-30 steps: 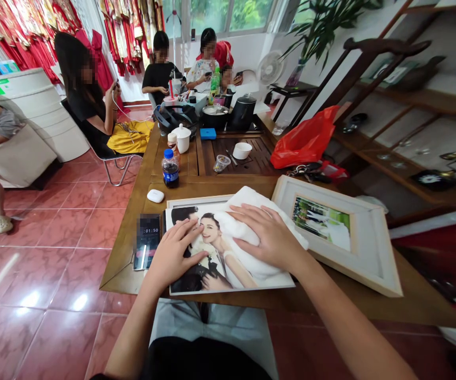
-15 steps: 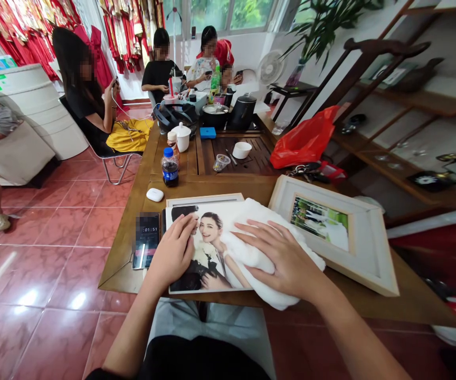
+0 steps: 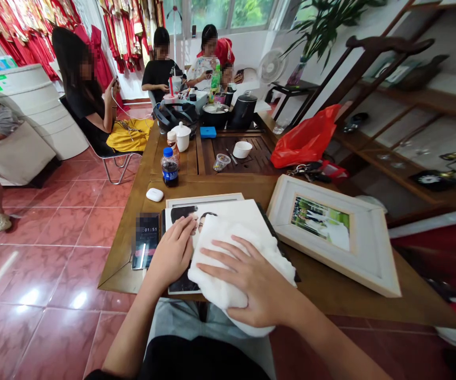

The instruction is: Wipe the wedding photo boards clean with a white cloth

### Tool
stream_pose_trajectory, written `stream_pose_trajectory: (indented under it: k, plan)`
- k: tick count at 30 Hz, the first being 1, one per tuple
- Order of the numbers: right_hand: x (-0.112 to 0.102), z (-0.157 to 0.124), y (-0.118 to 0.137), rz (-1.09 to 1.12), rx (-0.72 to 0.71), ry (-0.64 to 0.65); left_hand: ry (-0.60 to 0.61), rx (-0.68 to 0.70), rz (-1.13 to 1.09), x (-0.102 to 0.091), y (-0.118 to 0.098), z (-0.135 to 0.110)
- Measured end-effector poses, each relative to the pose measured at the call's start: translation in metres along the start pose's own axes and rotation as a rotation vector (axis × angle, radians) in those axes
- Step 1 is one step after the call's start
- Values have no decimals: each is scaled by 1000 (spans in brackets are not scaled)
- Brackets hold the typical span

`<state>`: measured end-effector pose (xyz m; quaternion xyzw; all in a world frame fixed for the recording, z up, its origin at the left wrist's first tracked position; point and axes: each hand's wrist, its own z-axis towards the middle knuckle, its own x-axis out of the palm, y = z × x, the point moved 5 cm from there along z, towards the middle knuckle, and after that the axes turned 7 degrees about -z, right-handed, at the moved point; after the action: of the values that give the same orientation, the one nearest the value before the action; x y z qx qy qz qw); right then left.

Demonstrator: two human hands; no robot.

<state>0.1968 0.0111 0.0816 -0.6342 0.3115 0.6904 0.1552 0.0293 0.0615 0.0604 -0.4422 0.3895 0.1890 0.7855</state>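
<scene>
A large photo print (image 3: pixel 247 209) of two people lies flat at the near edge of the table, with a pale frame edge (image 3: pixel 204 199) showing behind it. My left hand (image 3: pixel 173 252) rests flat on the print's left part, fingers stretched out. Under my right hand (image 3: pixel 252 279) is a bunched white cloth (image 3: pixel 208 237). The right fingers are spread over the cloth and press it onto the print, hiding most of the picture's middle and lower right.
A phone (image 3: pixel 145 248) lies left of the print, and a white earbud case (image 3: pixel 154 195) sits beyond it. On the right is a framed picture (image 3: pixel 364 264). Farther back stand a cola bottle (image 3: pixel 170 168), a lidded cup (image 3: pixel 181 138) and a red bag (image 3: pixel 305 140). Several people sit around.
My right hand has slid the white cloth left and toward me across the print, covering the face that showed before. My left hand has stayed in place.
</scene>
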Motion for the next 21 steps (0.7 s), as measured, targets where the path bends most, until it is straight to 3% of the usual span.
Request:
stream_pose_trajectory:
  k: [5, 15, 21]
  plan:
    - [-3, -3, -8, -8, 29, -24, 7, 4, -22, -1, 2, -1]
    - [-5, -33, -57, -140, 235, -260, 11, -21, -18, -2, 0, -2]
    - [-8, -28, -54, -190, 312, -303, -9, -24, 19, 2, 1, -3]
